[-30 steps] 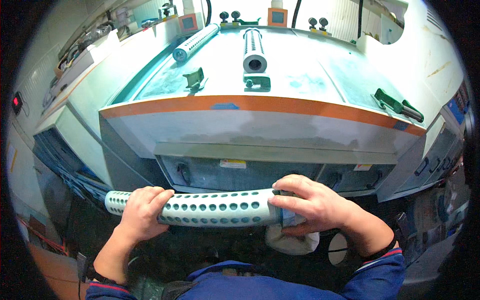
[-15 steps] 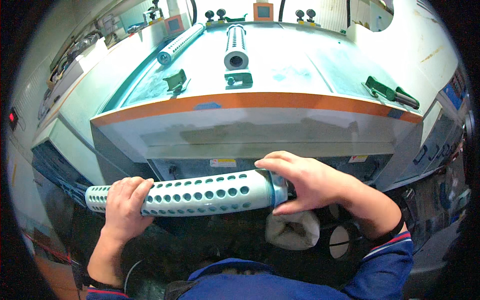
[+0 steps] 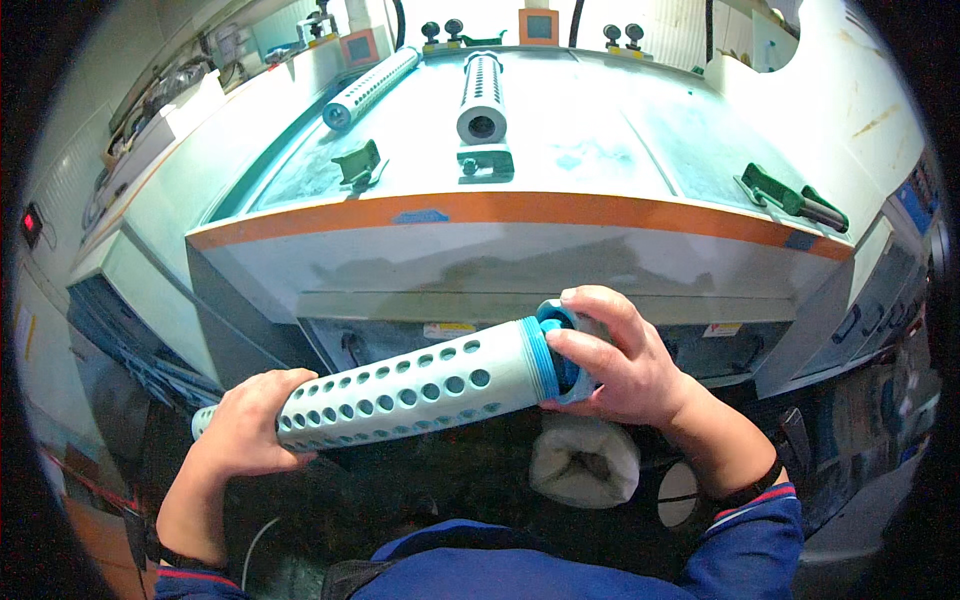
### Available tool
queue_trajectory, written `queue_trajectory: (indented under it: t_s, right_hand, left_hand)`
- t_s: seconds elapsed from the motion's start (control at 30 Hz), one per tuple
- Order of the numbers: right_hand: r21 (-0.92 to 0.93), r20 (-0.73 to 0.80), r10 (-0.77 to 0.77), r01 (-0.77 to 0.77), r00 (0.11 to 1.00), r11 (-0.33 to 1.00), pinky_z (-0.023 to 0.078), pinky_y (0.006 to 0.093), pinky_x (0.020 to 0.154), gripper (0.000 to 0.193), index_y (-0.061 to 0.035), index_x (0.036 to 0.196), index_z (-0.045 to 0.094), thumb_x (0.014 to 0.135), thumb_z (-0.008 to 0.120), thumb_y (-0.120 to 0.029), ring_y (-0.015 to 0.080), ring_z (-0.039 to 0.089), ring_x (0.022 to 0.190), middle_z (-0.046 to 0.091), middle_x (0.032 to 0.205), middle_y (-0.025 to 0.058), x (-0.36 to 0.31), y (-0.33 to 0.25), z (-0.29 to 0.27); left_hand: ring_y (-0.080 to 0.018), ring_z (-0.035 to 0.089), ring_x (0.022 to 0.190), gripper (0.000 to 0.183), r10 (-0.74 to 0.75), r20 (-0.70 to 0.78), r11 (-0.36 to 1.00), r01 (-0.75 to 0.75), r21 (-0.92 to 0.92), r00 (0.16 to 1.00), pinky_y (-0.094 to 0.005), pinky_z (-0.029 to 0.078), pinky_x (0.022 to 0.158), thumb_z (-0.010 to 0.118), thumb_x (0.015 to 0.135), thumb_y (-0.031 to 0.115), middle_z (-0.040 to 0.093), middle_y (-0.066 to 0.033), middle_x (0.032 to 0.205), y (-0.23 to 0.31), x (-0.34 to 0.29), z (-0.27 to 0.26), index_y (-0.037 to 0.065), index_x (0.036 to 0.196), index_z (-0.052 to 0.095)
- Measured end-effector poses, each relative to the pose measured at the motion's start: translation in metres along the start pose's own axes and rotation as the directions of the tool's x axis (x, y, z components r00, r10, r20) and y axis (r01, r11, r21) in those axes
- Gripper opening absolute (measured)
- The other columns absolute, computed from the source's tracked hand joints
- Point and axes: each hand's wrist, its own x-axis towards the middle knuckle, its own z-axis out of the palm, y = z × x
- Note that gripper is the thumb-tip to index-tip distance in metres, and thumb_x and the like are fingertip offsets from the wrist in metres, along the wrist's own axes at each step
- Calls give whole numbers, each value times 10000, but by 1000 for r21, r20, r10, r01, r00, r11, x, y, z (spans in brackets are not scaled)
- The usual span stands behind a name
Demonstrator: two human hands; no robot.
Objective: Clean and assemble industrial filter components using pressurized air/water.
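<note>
My left hand point(image 3: 255, 425) is wrapped round the left part of a long pale tube point(image 3: 400, 390) pierced with rows of round holes. The tube slants up toward the right, in front of the bench's front panel. Its right end carries a bare blue thread point(image 3: 540, 360). At that end my right hand point(image 3: 632, 365) grips a short round cap point(image 3: 576, 392), pale outside and blue inside. The cap sits tilted against the tube's mouth, off the thread. My fingers hide part of it, so I cannot tell whether the two still touch.
Ahead stands a brightly lit bench with an orange front edge point(image 3: 600, 215). Two more perforated tubes lie on it, one slanted point(image 3: 375, 90) and one on a small support point(image 3: 482, 105). Green brackets sit at left point(image 3: 358, 165) and right point(image 3: 790, 195). A whitish bag-like thing point(image 3: 585, 460) is below.
The cap has come off the tube's right end in my right hand, baring the blue thread. The tube has tilted, its right end higher and its left end lower.
</note>
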Motion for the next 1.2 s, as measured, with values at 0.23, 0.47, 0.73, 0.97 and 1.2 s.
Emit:
queue_trajectory:
  t_s: [0.23,0.47,0.73,0.97,1.2]
  right_hand:
    - [124,-163,200,-181,966,976,464,462,1050,861,-86,1299,518,625,978,-361,369,539,1230,494,1352,215,-15,29,10]
    - [381,-394,495,-352,775,855,483,389,1021,863,-47,1401,438,783,882,-454,246,613,1165,598,1252,148,11,80,7]
    - [-11,-292,699,-733,652,680,489,431,1028,934,44,1412,443,826,772,-604,354,609,1220,584,1305,273,59,164,-20]
    - [-360,-378,471,-595,797,718,485,462,1012,807,31,1409,446,884,733,-510,388,599,1189,573,1318,257,59,152,-18]
    - [589,389,228,-431,893,683,566,363,803,383,-24,1309,585,990,658,-223,239,685,876,668,1160,154,38,-34,4]
  left_hand:
    - [-363,660,1103,826,-48,-89,999,49,14,995,-451,526,971,894,535,195,678,-156,1179,-11,-10,-4,86,1294,586]
    - [-277,658,1145,935,-299,-45,901,267,-342,953,-386,498,1019,941,514,194,669,-135,1210,-40,-51,24,33,1348,550]
    - [-265,643,1171,927,-347,-21,850,305,-430,938,-390,493,1035,950,536,199,661,-119,1245,-36,-59,65,65,1362,550]
    - [-268,635,1203,963,-332,-10,814,281,-508,943,-394,480,1060,970,541,212,653,-124,1280,-42,-64,87,77,1387,532]
    - [-317,630,1195,950,-286,26,886,274,-375,958,-421,486,1050,949,523,206,649,-136,1276,-41,-52,95,86,1371,538]
